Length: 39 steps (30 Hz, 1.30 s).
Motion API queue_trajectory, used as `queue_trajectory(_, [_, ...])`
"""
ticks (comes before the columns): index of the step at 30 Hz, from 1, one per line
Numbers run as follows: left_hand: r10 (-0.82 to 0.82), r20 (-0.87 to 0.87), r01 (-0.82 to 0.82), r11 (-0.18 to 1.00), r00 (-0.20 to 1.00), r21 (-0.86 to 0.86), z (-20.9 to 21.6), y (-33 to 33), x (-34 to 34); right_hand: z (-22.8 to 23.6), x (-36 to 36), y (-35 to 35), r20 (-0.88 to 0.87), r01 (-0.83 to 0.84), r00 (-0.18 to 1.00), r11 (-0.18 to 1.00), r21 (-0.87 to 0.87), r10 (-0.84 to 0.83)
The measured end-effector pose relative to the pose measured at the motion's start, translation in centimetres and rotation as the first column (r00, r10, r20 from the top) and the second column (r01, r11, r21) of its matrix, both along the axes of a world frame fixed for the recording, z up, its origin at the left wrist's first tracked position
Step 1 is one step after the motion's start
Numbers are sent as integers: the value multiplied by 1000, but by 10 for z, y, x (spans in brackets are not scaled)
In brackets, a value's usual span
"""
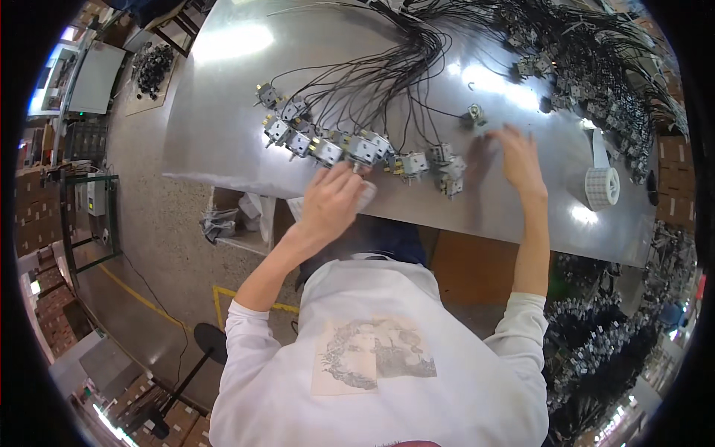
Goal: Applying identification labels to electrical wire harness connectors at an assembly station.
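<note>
Resting near the table (pixel 223 141) edge, left hand (pixel 331 201) touches switches (pixel 350 149).

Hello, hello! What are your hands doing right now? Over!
Left hand on the row of small metal parts, holding something white. Right hand open, flat on the table. Black wires tangled behind. Over.

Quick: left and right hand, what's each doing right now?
Left hand: closed on a white piece beside the row of parts.
Right hand: open, flat on the table, holding nothing.

Desk (pixel 223 112): shiny grey metal
Wires (pixel 372 82): black
Label roll (pixel 602 187): white, gridded
Shirt (pixel 387 372): white, grey print
Floor line (pixel 141 298): yellow
</note>
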<state>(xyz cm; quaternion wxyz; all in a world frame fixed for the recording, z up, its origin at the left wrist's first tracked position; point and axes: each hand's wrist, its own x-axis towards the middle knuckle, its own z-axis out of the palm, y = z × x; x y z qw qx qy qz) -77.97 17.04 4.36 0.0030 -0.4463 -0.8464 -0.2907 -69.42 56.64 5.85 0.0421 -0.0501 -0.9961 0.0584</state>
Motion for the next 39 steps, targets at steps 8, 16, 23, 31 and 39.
queue_trajectory(8, [158,-283,-145,987,946,68,-2,-39,-63,14,16,-65,117,114,990,941,-317,-81])
queue_trajectory(16, [240,-78,-247,964,968,-97,8,-75,-86,10,-31,-145,-397,-280,905,918,-280,155])
queue_trajectory(23, [152,186,-139,987,971,-79,19,-93,-51,3,-45,-201,-365,-377,902,830,-410,230])
queue_trajectory(31, [-71,750,-98,979,658,178,42,-99,-34,-17,-70,-229,-283,-279,944,872,-403,171])
queue_trajectory(39, [2,-32,-5,993,999,-119,-20,-31,-23,2,-43,-181,-179,-318,943,919,-235,281])
